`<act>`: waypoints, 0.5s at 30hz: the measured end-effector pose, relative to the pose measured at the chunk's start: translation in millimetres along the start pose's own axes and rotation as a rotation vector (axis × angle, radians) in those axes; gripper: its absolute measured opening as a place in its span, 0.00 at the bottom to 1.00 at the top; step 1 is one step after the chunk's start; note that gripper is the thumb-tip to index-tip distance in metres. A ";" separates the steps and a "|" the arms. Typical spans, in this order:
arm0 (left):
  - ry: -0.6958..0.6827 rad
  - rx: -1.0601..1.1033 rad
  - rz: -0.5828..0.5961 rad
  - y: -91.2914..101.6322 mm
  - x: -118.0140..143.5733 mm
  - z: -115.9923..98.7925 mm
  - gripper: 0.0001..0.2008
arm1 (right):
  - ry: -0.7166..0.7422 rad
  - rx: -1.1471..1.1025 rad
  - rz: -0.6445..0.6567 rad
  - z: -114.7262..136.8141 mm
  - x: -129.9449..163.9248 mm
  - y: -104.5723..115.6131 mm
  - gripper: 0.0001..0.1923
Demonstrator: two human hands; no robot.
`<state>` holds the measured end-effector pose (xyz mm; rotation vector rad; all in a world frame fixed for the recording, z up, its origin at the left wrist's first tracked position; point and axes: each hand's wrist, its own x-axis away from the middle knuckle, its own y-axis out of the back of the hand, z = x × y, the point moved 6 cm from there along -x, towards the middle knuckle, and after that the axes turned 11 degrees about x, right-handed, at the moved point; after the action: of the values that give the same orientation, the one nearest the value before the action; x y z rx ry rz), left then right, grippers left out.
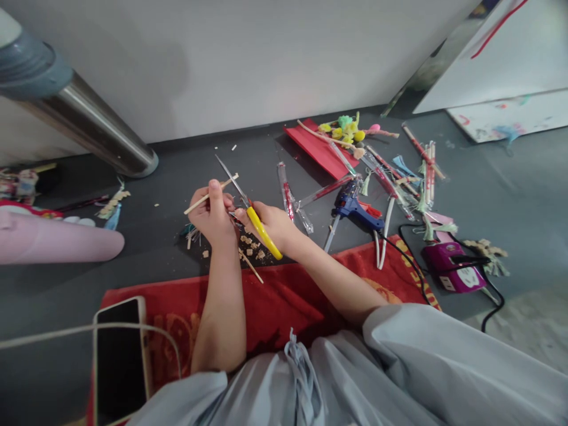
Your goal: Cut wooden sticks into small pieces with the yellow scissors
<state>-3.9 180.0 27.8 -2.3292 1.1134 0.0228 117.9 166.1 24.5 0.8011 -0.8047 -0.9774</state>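
Nearest to me I saw the grey garment (355,378) over the lap, and a phone (119,355) lying face up at the left on the red cloth (284,296), with a pale cable (66,332) looping across it. Both forearms reached out over that cloth to the dark floor (177,260). My left hand (215,216) was closed around a thin wooden stick (208,195), thumb on top, the stick slanting up to the right with both ends showing. My right hand (273,225) was clenched on the yellow-handled scissors (261,228), whose blades stood parted and pointed up and left, crossing close by the stick near its upper end; I could not tell whether they touched. Small wood chips (252,245) lay on the floor just below the hands, beside another stick (251,265). Further right sat a blue glue gun (355,208) and a purple device (450,266) with a black cord. Beyond them lay a scatter of clear-wrapped sticks (288,195), a red folder (317,148) and coloured pompoms (348,127). At far left lay a pink roll (57,239) and a metal leg (93,130) against the white wall.
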 end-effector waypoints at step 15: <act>0.010 -0.103 0.005 0.0 6.0 -1.1 0.22 | 0.022 0.038 -0.044 0.8 0.9 2.1 0.31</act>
<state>-0.2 175.1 27.2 -2.4194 1.1473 0.0723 118.3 165.8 26.8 0.8644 -0.7916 -0.9928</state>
